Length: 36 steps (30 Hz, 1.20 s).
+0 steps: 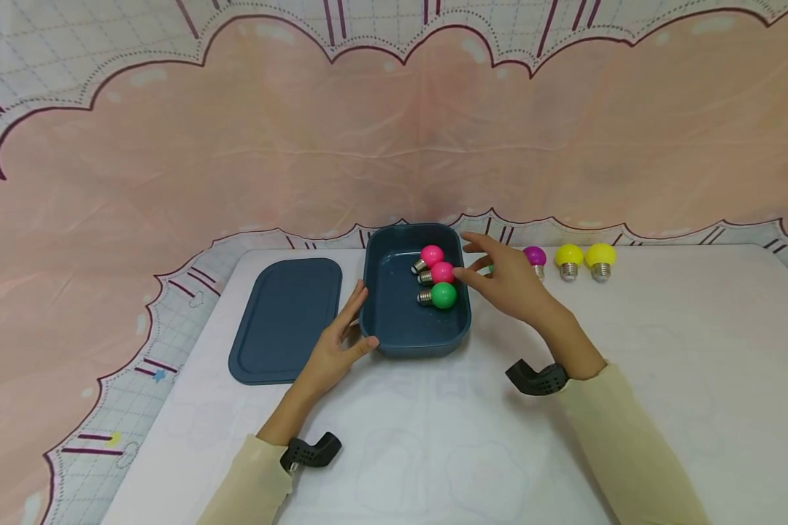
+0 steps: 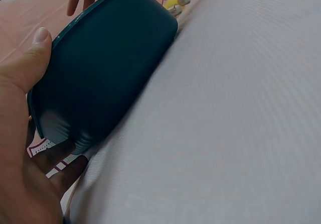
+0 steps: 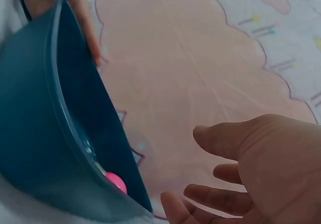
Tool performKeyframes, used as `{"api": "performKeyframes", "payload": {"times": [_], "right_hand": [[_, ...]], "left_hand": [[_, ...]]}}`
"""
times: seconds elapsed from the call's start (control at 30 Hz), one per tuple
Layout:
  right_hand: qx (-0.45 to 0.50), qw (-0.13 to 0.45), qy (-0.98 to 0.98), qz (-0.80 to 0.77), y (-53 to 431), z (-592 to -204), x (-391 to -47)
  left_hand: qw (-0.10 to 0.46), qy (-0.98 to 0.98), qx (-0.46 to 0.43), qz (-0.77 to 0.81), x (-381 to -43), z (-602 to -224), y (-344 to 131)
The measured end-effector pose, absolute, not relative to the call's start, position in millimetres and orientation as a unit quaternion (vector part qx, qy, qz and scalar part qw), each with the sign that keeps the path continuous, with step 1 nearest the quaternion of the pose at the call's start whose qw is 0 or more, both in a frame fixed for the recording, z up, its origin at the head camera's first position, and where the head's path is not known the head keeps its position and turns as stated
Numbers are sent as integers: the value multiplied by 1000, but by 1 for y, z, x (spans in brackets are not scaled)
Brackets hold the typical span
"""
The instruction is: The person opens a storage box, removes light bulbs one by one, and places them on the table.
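Note:
A dark blue plastic box (image 1: 394, 321) stands on the white table, holding two pink bulbs, one upper (image 1: 432, 254) and one lower (image 1: 442, 273), plus a green bulb (image 1: 443, 295). My left hand (image 1: 328, 359) rests against the box's front left corner, its thumb at the front rim and fingers extended along the left side. Over the right rim hovers my right hand (image 1: 508, 281), fingers spread and loosely bent; the right wrist view shows nothing between them. A bit of green (image 1: 490, 269) shows between its fingers in the head view, mostly hidden behind the hand.
Left of the box lies its flat blue lid (image 1: 285, 321). Right of my right hand, along the table's back edge, are a purple bulb (image 1: 535, 255) partly hidden by that hand and two yellow bulbs (image 1: 569, 255). Patterned pinkish cloth (image 1: 394, 146) lies beyond.

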State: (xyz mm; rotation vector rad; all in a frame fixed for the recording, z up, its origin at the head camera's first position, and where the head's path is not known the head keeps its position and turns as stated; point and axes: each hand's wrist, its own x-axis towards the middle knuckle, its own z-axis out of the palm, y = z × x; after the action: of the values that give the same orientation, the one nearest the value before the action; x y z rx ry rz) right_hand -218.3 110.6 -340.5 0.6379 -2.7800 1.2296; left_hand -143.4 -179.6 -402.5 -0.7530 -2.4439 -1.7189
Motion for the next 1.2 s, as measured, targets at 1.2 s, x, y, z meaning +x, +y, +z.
{"api": "performKeyframes", "payload": {"times": [1.2], "right_hand": [[299, -63, -899, 313, 56, -346, -230]], "left_hand": [[26, -799, -236, -553, -146, -404, -180]]}}
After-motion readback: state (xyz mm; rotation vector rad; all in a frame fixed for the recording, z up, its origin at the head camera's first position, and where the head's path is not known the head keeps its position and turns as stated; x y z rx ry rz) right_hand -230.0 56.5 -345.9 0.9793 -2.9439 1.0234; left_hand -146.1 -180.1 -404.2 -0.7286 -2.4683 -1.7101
